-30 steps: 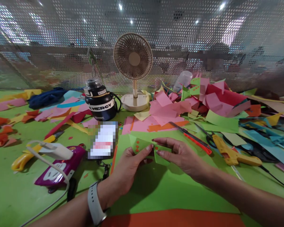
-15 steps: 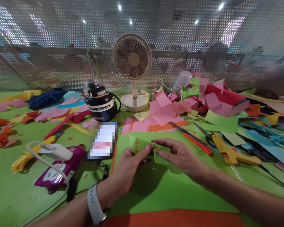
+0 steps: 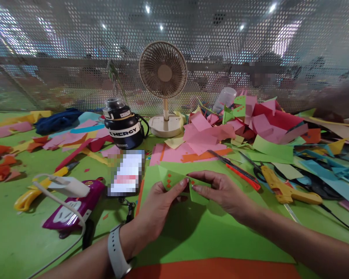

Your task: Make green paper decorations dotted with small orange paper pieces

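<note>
Between my two hands is a small folded piece of green paper [image 3: 178,174] with little orange diamonds on it. My left hand [image 3: 159,205] pinches its left part, thumb on top and fingers behind. At the right part, my right hand [image 3: 221,192] grips it between thumb and fingers, the fingertips of both hands nearly meeting. A crease or edge runs down between them; my fingers hide some of the paper. Underneath lies a large green sheet [image 3: 215,236], with an orange sheet [image 3: 215,268] below it at the front.
Left are a phone [image 3: 126,172], purple device [image 3: 75,205] with white cable and yellow-handled cutter [image 3: 40,188]. Behind stand a dark bottle [image 3: 123,130] and fan [image 3: 163,71]. Right lie a red cutter [image 3: 241,174], yellow glue gun [image 3: 285,188] and heaped paper scraps [image 3: 203,131].
Almost nothing differs. Both hands keep their hold on the green paper, and the whole view has shifted very slightly.
</note>
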Tool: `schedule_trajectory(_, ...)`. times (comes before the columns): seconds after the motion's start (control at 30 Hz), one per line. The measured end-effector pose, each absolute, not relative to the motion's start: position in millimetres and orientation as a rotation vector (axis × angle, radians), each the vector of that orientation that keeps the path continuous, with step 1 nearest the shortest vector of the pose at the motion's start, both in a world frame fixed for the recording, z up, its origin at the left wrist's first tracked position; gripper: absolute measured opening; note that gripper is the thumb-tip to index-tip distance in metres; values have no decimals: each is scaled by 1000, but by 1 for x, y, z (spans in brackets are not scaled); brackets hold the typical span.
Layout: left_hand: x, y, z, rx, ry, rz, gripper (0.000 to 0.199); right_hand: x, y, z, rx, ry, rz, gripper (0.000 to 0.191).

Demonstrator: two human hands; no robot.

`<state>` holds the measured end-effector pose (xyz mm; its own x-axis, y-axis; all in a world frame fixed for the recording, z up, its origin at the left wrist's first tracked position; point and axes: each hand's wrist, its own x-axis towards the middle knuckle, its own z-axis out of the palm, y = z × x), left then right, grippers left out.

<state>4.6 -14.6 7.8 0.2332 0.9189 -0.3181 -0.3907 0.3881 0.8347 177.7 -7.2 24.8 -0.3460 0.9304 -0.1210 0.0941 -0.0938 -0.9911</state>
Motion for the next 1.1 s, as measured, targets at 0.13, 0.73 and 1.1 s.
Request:
schedule_trajectory(0.13,4,-14,6,734,934,1013,18,180,-6,26,-1143,-1493,1511,30)
schedule_trajectory(0.73,4,-16,6,781,946,1012,16,181,-7,26,-1197,-1540,1414,24)
schedule_trajectory(1.1,6,-17,8,835,966,1001,15,180,-9,24,-1218,-1466,1480,32)
